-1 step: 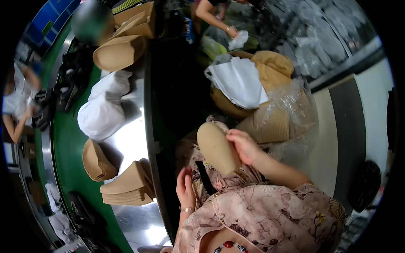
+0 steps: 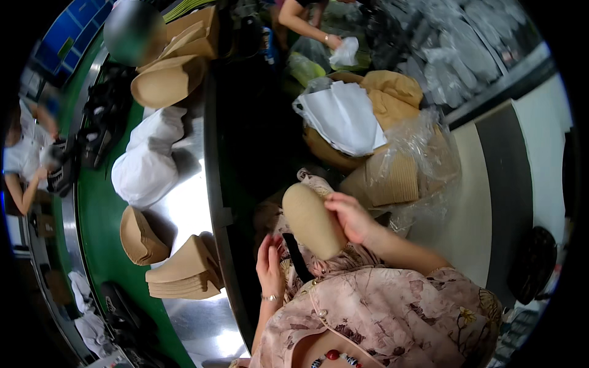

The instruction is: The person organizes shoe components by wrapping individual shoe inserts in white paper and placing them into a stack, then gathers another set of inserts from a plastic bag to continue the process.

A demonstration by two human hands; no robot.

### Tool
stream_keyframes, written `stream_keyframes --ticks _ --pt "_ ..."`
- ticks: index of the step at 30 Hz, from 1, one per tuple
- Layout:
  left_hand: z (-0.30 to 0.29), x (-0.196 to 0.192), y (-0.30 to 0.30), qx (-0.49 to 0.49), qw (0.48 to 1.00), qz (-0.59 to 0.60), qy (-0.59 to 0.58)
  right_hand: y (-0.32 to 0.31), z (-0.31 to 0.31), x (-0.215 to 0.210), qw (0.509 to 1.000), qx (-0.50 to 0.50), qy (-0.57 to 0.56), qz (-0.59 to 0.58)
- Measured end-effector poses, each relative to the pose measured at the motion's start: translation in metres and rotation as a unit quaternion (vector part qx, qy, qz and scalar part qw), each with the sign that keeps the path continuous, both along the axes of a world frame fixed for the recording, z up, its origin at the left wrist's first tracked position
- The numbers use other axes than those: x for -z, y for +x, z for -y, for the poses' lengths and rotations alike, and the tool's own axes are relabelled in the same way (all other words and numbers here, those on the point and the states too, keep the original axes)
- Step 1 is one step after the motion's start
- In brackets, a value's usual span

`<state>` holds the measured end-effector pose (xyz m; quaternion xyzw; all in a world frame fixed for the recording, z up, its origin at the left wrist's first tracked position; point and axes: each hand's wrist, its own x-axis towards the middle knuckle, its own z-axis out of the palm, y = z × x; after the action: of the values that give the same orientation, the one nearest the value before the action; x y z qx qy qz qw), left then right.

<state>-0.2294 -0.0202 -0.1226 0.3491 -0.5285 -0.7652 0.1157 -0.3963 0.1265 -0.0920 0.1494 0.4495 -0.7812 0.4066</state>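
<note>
My right hand grips a tan shoe-shaped insert by its right edge, its rounded end pointing away from me above my lap. The insert is smooth and looks like moulded paper. My left hand is raised beside it, apart from it, fingers loosely extended and nothing visible in them. Next to that hand a black strap lies against my floral clothing. On the metal bench to the left sit a stack of tan inserts and a second nested stack.
White wrapped bundles and more tan inserts lie farther along the bench. Black shoes stand on the green belt. Ahead right are a carton with white sheets and bagged inserts. Co-workers' arms show beyond.
My right hand and the insert have shifted slightly left and toward me. The left hand stays nearly in place. The co-worker's hand with white material at the back has moved a little left.
</note>
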Motion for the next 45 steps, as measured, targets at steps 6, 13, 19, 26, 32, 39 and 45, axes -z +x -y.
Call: stream_keyframes --ticks 6,13,19,26,32,39,45 --pt "-0.013 -0.019 -0.065 0.045 0.963 -0.081 0.254 0.010 -0.016 0.017 0.998 -0.017 -0.003 -0.059" --pt "0.018 0.002 -0.109 -0.050 0.974 -0.048 0.218 -0.180 -0.050 0.115 0.935 0.112 0.284 -0.182" --pt "0.019 0.034 -0.159 -0.046 0.973 0.022 0.226 -0.364 -0.059 0.194 0.522 0.019 0.720 -0.456" --pt "0.017 0.058 -0.202 -0.037 0.958 0.093 0.267 -0.419 -0.056 0.242 0.613 -0.219 0.684 -0.329" --pt "0.027 0.076 -0.207 -0.020 0.991 0.087 0.100 -0.338 -0.044 0.157 0.415 -0.051 0.585 -0.695" --pt "0.024 0.050 -0.223 0.102 0.972 0.028 -0.208 -0.162 -0.003 0.021 0.471 -0.048 0.385 -0.792" --pt "0.016 0.003 -0.175 0.026 0.980 -0.038 0.195 -0.068 0.002 0.003 0.421 -0.016 0.296 -0.857"
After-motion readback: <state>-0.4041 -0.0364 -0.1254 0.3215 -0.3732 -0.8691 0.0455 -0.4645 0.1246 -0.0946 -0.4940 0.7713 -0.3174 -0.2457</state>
